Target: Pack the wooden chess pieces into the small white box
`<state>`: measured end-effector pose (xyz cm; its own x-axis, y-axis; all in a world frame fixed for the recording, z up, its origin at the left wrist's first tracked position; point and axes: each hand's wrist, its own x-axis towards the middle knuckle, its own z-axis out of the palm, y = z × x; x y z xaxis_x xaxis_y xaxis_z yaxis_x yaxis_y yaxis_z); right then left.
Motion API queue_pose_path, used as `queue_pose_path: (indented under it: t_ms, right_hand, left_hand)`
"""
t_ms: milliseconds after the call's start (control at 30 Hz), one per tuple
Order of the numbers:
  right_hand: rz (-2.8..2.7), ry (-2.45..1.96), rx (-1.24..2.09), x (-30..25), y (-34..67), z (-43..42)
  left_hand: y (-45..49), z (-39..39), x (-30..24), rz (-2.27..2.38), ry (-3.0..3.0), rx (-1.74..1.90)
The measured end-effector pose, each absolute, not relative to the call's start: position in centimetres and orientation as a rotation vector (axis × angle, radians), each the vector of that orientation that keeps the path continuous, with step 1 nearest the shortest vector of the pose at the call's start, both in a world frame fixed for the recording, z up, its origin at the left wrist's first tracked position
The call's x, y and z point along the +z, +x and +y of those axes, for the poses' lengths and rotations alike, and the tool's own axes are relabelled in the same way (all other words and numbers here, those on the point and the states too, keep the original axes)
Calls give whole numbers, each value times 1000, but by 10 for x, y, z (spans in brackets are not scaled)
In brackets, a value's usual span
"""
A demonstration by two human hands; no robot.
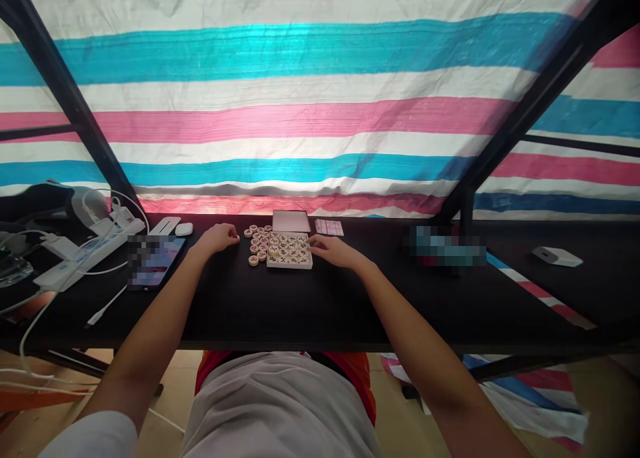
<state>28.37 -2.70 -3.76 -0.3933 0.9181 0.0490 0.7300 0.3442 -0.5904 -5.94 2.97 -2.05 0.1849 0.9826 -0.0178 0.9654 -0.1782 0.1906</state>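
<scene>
A shallow white box (290, 266) lies on the black table with rows of round, dark-marked xiangqi pieces (283, 252) inside. Just left of it, several loose red-marked xiangqi pieces (254, 249) sit in a rough cluster. My left hand (219, 238) is closed to the left of that cluster, a small pale xiangqi piece (237, 237) showing partly at its fingertips. At the box's right edge is my right hand (333, 250), fingers stretched toward the pieces and touching the rim, thumb apart. The box's lid (291, 221) lies behind it, its inside facing up.
A pink-and-white paper (329, 227) lies right of the lid. To the left are a phone (159, 261), a white earbud case (184, 229), a power strip (87, 255) and loose cables. A white charger (557, 256) sits far right. Striped sheeting (300, 85) hangs behind the table.
</scene>
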Motion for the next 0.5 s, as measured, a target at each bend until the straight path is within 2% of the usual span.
queue_pose_path:
  t_ms: [167, 300, 500]
  right_hand:
    - [-2230, -1450, 704, -41, 285, -25]
    - [-2235, -1451, 693, -41, 285, -24]
    - [-2215, -1465, 698, -41, 284, -24]
  left_hand:
    - [-53, 14, 0, 1863, 2361, 260]
    - [-26, -10, 12, 1457, 2488, 431]
    - [6, -29, 0, 1133, 2688, 246]
